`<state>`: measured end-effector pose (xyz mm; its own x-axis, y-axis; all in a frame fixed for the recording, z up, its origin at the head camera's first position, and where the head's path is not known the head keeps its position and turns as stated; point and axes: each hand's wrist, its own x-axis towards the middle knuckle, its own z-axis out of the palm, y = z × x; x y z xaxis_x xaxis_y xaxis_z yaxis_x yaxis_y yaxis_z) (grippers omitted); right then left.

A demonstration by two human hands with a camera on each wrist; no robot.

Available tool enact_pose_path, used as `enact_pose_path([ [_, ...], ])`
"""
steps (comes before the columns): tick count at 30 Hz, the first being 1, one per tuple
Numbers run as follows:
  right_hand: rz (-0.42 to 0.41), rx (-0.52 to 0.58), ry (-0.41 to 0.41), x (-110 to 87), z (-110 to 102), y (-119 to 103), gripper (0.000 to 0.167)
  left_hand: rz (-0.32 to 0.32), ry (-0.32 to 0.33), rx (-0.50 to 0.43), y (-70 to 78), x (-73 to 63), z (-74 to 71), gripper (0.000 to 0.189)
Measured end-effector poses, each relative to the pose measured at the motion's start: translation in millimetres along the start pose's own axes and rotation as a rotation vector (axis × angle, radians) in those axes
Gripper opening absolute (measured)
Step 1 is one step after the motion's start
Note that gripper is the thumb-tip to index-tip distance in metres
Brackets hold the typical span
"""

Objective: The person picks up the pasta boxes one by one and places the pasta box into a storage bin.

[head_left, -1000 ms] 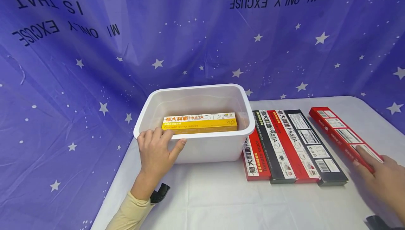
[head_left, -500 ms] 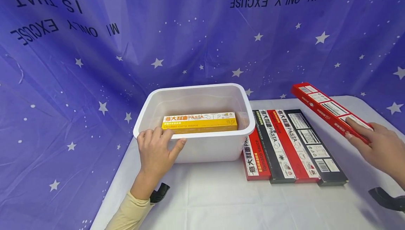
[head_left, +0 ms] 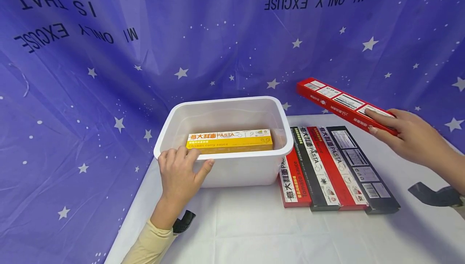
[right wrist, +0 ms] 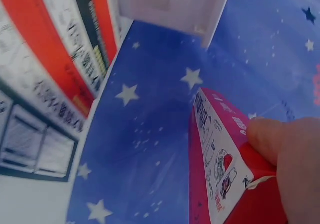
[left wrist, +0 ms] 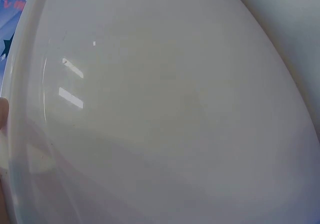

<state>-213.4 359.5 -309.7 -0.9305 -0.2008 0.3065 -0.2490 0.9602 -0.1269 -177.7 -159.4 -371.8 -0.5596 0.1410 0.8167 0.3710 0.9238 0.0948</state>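
Note:
My left hand [head_left: 180,172] grips the near rim of a white plastic bin [head_left: 237,171], fingers over the edge and thumb outside. The left wrist view is filled by the bin's outer wall [left wrist: 165,108]. Inside the bin lies a yellow pasta box [head_left: 229,141] marked chicken curry sauce. My right hand [head_left: 410,137] holds a red pasta box [head_left: 341,103] by its near end, raised above the table and tilted, its far end pointing left. In the right wrist view the thumb [right wrist: 267,136] presses on the side of this red box [right wrist: 225,154].
Several pasta boxes lie side by side right of the bin: a red tomato sauce box [head_left: 296,179], a black box [head_left: 317,171], another red box [head_left: 338,171] and a black one [head_left: 363,171] with labels up. A blue star-patterned cloth [head_left: 232,42] hangs behind the white table [head_left: 247,223].
My right hand has lifted the red pasta box off the table's right side and carried it up and left, toward the bin. My left hand stays on the rim.

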Motion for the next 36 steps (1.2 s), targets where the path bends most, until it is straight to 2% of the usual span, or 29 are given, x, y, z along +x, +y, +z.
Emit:
enact_pose_path([
  [9,-0.135,0.019,-0.057,29.5,-18,-37,0.061,-0.004,-0.01,0.002,0.1,-0.3,-0.1,0.074],
  [17,-0.268,0.039,-0.056,53.2,-24,-78,0.06,-0.007,-0.012,0.004,0.0,-0.7,-0.5,0.074],
  [20,-0.298,0.049,-0.082,59.8,-26,-92,0.059,-0.005,-0.012,0.004,0.1,-0.5,-0.7,0.074],
  [25,-0.379,0.072,-0.112,69.5,-24,-115,0.056,0.005,0.007,0.001,0.4,-0.2,-0.5,0.074],
  [36,-0.598,0.119,-0.096,87.4,-11,-155,0.055,0.003,-0.001,0.004,0.3,-0.5,-0.1,0.074],
])
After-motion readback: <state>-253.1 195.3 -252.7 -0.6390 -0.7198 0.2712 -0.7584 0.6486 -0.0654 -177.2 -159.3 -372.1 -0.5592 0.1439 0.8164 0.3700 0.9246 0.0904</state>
